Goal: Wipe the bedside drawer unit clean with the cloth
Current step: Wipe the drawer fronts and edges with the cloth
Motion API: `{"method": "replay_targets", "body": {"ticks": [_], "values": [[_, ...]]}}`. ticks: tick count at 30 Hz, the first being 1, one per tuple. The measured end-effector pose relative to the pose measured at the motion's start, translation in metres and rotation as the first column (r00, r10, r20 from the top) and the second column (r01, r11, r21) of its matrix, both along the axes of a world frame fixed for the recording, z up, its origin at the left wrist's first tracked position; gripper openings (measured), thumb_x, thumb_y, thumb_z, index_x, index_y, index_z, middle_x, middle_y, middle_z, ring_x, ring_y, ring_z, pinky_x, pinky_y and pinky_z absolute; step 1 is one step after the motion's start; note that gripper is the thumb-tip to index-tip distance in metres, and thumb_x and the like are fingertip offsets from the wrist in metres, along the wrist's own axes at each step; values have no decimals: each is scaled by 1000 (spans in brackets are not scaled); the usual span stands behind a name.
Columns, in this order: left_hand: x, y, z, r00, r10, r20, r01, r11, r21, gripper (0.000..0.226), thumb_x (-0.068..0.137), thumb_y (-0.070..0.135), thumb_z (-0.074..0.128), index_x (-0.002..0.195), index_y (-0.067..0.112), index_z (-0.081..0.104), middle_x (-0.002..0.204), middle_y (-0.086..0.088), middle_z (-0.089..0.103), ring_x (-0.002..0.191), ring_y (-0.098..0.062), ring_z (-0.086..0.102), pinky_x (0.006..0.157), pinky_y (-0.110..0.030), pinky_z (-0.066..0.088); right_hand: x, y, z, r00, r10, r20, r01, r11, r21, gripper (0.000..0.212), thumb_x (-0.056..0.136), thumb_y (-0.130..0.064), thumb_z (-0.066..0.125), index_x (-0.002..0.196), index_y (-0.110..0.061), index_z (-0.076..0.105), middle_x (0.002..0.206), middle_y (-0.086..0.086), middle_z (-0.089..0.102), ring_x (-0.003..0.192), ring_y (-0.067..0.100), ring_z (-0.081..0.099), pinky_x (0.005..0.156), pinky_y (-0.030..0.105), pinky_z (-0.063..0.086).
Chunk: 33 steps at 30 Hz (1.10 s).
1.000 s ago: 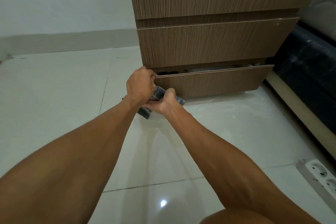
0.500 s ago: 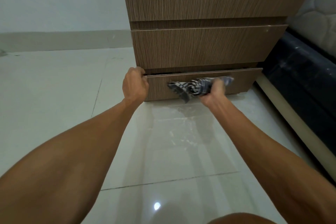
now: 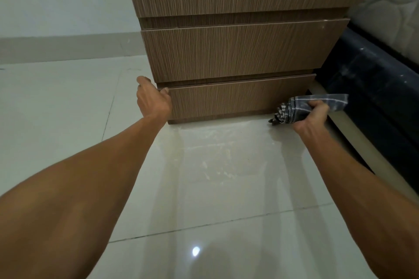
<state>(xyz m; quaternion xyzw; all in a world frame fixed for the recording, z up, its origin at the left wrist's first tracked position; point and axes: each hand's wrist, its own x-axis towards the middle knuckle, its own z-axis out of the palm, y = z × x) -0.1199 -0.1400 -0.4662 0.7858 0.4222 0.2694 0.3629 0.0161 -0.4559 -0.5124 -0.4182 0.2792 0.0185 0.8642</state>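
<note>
The brown wood-grain bedside drawer unit (image 3: 231, 52) stands on the tiled floor, all its drawers pushed in. My left hand (image 3: 153, 99) rests with spread fingers against the top left corner of the bottom drawer (image 3: 226, 101). My right hand (image 3: 314, 116) grips a bunched grey cloth with white stripes (image 3: 297, 107) just off the bottom drawer's lower right corner, close to the floor.
A dark bed base (image 3: 371, 88) with a white quilted mattress (image 3: 394, 0) stands right of the unit. Pale glossy floor tiles (image 3: 204, 188) show dusty streaks in front of the drawer. A white wall with a skirting (image 3: 63, 45) runs at the back left.
The bottom drawer has gone from slightly pulled out to pushed in. My right hand swept the cloth rightwards along the drawer front to its right end. My left hand's fingers have spread.
</note>
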Motion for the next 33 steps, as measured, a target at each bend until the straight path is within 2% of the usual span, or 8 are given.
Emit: {"method": "replay_targets", "body": {"ticks": [3,7,8,11,15,17,26,33], "values": [[2,4,-5,999,-28,-21,30,998,63,37,92,13,60,125,6,45,113,-14,60,101,-28,60,88,-39,51,18,7,-13,998,50,-26,-51,998,-31,38,82,-5,50,119,-2,60,114,15,68,102,31,69,92,51,54],[4,8,-9,998,-49,-48,55,991,120,31,92,16,60,121,5,51,115,-15,61,104,-29,61,89,-37,49,30,32,-20,989,145,-25,-145,989,-21,15,80,-2,49,93,-8,55,88,8,58,75,22,61,82,37,55],[4,9,-9,997,-53,-51,59,990,126,30,93,15,60,120,5,52,115,-15,61,103,-28,60,87,-36,49,31,41,-20,987,158,-14,-158,987,-6,15,81,-9,53,96,-9,55,92,8,59,81,22,62,87,39,53],[3,8,-10,996,-67,-55,75,985,154,27,94,13,58,118,4,52,115,-14,59,102,-27,59,82,-32,46,27,65,-25,989,146,6,-146,987,59,61,79,-44,69,131,-17,51,120,11,65,105,32,66,94,54,51],[3,6,-11,996,-70,-50,78,983,165,27,95,12,55,119,3,51,116,-14,57,101,-27,58,81,-32,46,19,90,-32,985,172,-2,-168,964,208,88,79,-73,59,149,-24,35,140,14,53,120,36,57,105,59,43],[4,7,-12,996,-78,-46,85,984,158,27,94,12,55,119,4,51,116,-14,57,101,-26,58,82,-32,46,10,103,-32,983,183,-24,-169,944,283,90,82,-75,52,153,-24,28,147,14,45,128,36,50,110,58,37],[0,7,-9,995,-88,-56,95,985,142,24,96,14,54,117,5,50,114,-13,56,98,-26,57,82,-35,48,-65,205,-31,913,403,-57,-300,760,576,88,90,-72,41,152,-11,29,145,25,45,130,43,47,112,61,32],[-3,7,-16,996,-76,-39,80,987,140,25,97,22,53,113,3,54,111,-15,59,100,-29,57,79,-35,43,-105,263,-33,850,519,-91,-376,719,584,89,88,-76,35,151,-13,30,145,26,44,129,44,46,109,61,36]]}}
